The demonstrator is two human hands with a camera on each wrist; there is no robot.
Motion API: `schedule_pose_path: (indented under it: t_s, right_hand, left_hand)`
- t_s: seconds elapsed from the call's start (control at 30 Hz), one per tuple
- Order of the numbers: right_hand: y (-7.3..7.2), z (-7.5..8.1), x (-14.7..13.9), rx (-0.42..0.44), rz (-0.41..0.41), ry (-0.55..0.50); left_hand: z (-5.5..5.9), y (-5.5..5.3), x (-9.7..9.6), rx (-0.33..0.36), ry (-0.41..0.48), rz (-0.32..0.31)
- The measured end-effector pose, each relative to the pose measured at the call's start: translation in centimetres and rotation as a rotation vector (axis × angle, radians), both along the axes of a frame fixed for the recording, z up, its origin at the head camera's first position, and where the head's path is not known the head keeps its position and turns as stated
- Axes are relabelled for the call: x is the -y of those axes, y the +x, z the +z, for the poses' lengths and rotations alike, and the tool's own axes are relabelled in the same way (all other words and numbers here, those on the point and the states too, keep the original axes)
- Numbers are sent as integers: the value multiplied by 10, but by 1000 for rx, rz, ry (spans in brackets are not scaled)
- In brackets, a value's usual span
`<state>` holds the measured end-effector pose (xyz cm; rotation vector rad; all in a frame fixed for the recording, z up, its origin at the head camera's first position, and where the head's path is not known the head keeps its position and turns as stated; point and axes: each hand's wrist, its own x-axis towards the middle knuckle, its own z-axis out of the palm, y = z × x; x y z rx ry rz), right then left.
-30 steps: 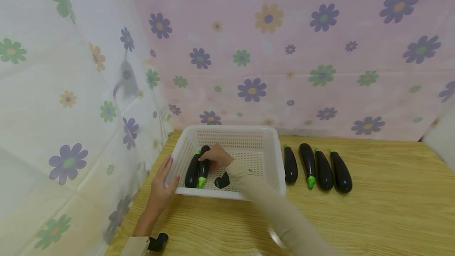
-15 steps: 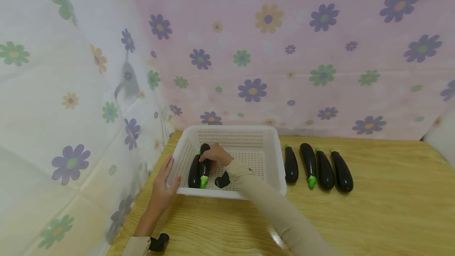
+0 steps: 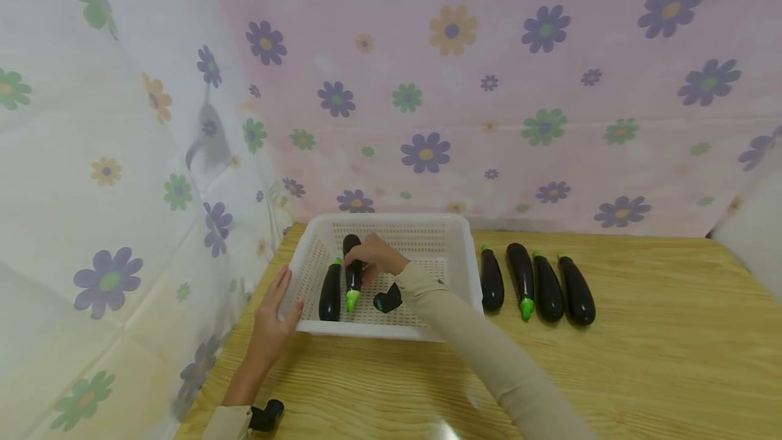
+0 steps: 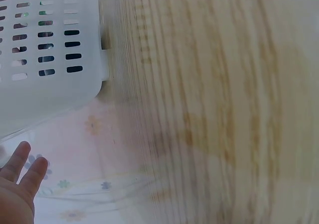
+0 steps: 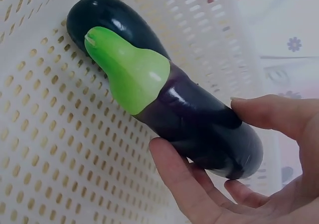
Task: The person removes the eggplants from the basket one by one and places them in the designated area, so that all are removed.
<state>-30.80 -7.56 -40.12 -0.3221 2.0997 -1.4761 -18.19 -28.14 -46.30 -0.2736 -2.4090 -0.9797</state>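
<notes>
A white plastic basket (image 3: 391, 333) stands on the table, its perforated wall also visible in the left wrist view. My right hand (image 3: 380, 254) is inside it, holding an eggplant (image 3: 353, 282) between thumb and fingers, green cap toward me. In the right wrist view, thumb and fingers lie on opposite sides of this eggplant (image 5: 199, 119). Another eggplant (image 3: 330, 294) lies just left of it along the basket's left side; its lower part is hidden in the right wrist view. My left hand (image 3: 273, 321) rests against the basket's left rim with fingers extended.
Several more eggplants (image 3: 548, 289) lie in a row on the wooden table (image 3: 660, 331), right of the basket. Flowered cloth (image 3: 427, 87) hangs behind the table and along the left side. Each wrist wears a black camera (image 3: 267, 416).
My right hand has moved the held eggplant slightly backward and right, so a gap shows between it and the other eggplant. The left hand stays at the rim; the head view shifts a little.
</notes>
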Motion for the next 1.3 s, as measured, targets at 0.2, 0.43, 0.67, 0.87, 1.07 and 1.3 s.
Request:
schedule_pose_path:
  t_s: [0.2, 0.43, 0.67, 0.87, 1.07, 1.3]
  right_hand:
    - [0, 9, -10, -22, 8, -7]
    - [-1, 22, -20, -14, 45, -33]
    - [3, 36, -34, -37, 75, -24]
    - [10, 46, -46, -35, 117, -34]
    - [17, 56, -58, -57, 131, -32]
    - [24, 63, -73, -39, 93, -13]
  left_hand:
    - [1, 0, 0, 1, 14, -18]
    - [0, -2, 0, -42, 20, 7]
    - [-2, -4, -1, -30, 31, 5]
    - [-1, -2, -2, -17, 28, -8]
    - [-1, -2, -3, -11, 33, -26]
    - [0, -4, -5, -48, 42, -3]
